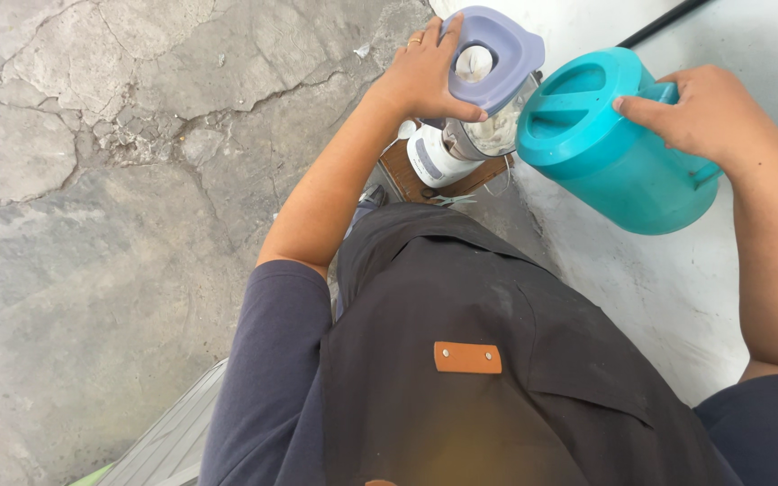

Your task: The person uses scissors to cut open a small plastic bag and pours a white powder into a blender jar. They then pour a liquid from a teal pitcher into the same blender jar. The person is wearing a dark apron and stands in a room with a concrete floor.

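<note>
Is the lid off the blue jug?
No, the teal lid sits on the jug, with the right hand on its handle.

Outdoor work spot, cracked concrete floor [119, 207], white wall [641, 297], blender [474, 108] at ground level

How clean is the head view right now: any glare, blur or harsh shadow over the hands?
Head view: even daylight, no harsh shadows; left hand on the blender lid and right hand on the teal jug look sharp; an orange flare smears the apron at the bottom edge.

teal jug [614, 153] close beside blender lid [495, 58]
</note>
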